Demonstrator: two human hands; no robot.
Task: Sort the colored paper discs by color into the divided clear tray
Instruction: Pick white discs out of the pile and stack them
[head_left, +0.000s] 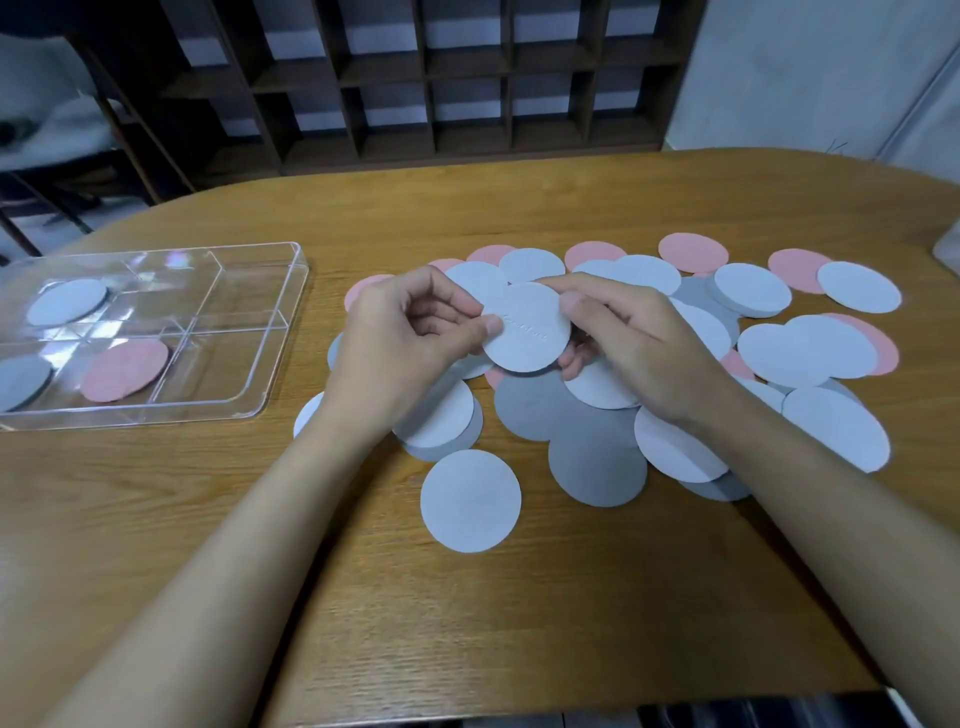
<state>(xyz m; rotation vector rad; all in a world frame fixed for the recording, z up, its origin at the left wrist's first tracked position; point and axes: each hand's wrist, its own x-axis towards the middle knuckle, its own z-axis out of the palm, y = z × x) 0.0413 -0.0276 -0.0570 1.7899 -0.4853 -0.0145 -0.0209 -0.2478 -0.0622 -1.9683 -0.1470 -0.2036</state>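
Both hands are over the loose pile (810, 353), sharing one pale disc (527, 327). The disc sits between them, lifted off the surface (311, 571), face turned toward me.

Left hand (410, 332) pinches the disc's left edge, thumb on the front face, fingers curled in behind. Right hand (623, 338) pinches the upper right edge, thumb on top, fingers tucked under and behind. Both forearms come in from my side and converge on the disc, palms turned in toward each other.

The pile lies under the hands and spreads right of the right hand, with pale, grey and pink discs overlapping. The pink discs (693, 253) sit mostly beyond the hands on the far side. The grey discs (597, 457) lie just under the right wrist, on my side. A single pale disc (470, 500) lies between the two forearms, its top edge just overlapping the discs beyond it.

The clear tray (291, 291) rests on the surface left of the left hand, apart from the pile. In it are a pale blue disc (67, 301) in a far compartment and a pink disc (127, 370) in a near one. A grey disc (21, 382) is in the near compartment further left, cut off by the frame edge.

Writing: a short embossed line runs across the held disc's face, too faint for me to read.

A dark wooden shelf unit (467, 78) stands beyond the surface.
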